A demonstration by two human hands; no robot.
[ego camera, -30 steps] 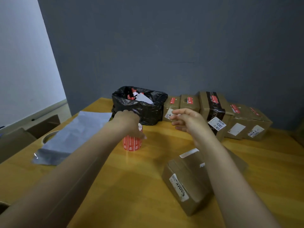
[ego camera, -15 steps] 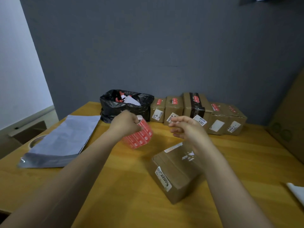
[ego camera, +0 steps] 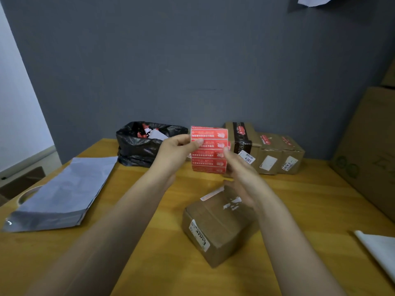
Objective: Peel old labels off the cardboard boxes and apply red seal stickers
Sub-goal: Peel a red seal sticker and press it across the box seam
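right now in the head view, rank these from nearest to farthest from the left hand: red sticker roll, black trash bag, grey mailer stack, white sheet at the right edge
1. Red sticker roll: gripped by the left hand.
2. Black trash bag: just beyond and to the left of the hand, by the wall.
3. Grey mailer stack: farther left on the table.
4. White sheet: far right edge, across both arms.

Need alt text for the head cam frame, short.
Two bare hands, left hand and right hand, hold up a red sticker roll above a cardboard box on a wooden table. Behind stand a black trash bag and a row of boxes.
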